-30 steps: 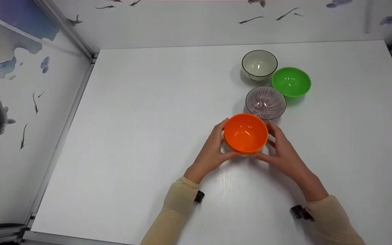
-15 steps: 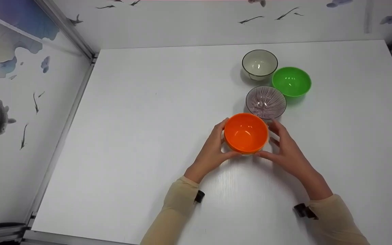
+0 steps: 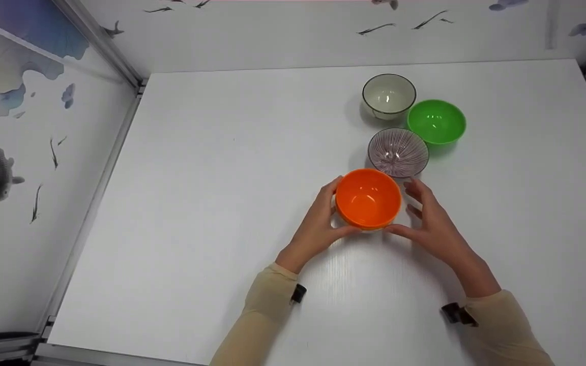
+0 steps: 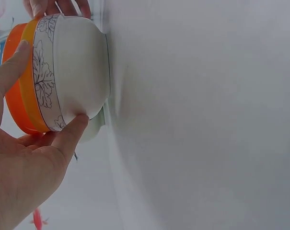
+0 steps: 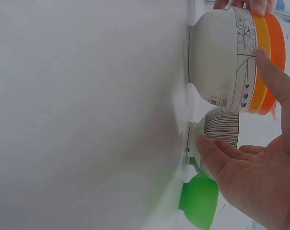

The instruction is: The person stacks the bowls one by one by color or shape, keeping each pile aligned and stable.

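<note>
A nested stack stands on the white table [image 3: 211, 193], with an orange bowl [image 3: 368, 198] on top. Below its rim show a yellow-orange bowl [image 4: 29, 91] and a white bowl [image 4: 80, 67] with a drawn leaf band. My left hand [image 3: 316, 229] holds the stack from the left, thumb at the near side and fingers around the white bowl. My right hand [image 3: 438, 231] is spread at the right. Its thumb tip is right at the stack's near side in the right wrist view, while its other fingers stand apart from the bowls.
Just behind the stack sits a purple-striped bowl [image 3: 399, 152]. A green bowl [image 3: 436, 122] and a cream bowl with a dark rim [image 3: 388, 94] stand close behind that one. Printed panels [image 3: 272, 40] border the table at the back and left.
My right hand has loosened and drawn slightly away to the right, its fingers leaving the stack's side. The left hand and the bowls have stayed in place.
</note>
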Tool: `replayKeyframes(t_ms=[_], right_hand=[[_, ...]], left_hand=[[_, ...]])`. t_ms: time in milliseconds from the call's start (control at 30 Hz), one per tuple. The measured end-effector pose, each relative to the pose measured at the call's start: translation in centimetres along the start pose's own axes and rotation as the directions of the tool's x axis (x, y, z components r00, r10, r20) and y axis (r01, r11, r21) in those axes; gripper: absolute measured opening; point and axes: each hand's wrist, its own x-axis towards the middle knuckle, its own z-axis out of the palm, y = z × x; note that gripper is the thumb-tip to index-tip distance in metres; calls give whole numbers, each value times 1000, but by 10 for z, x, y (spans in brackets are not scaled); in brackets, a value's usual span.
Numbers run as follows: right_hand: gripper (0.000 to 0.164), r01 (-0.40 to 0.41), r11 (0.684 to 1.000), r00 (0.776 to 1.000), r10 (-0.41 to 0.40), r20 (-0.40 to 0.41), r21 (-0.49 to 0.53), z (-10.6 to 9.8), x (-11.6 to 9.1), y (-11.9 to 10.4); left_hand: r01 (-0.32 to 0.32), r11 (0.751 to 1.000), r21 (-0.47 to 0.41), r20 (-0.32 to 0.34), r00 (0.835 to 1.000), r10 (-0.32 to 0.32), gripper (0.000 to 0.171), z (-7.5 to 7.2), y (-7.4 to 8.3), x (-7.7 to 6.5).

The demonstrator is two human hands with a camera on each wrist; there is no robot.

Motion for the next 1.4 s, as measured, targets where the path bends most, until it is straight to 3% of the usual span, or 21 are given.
replayKeyframes(t_ms=[200, 633, 1400], right_hand=[[116, 13, 1000, 1000, -13, -12, -19, -1, 1, 2], [118, -66, 998, 998, 66, -3, -21, -8, 1, 3], [112, -67, 997, 998, 66, -17, -35, -18, 3, 9]], left_hand=[[-5, 1000, 9, -2, 1000, 5, 101, -1, 0, 0], [23, 1000, 17, -4, 1000, -23, 101, 0, 1, -1], [41, 999, 12, -2, 999, -41, 100, 1, 2, 0]])
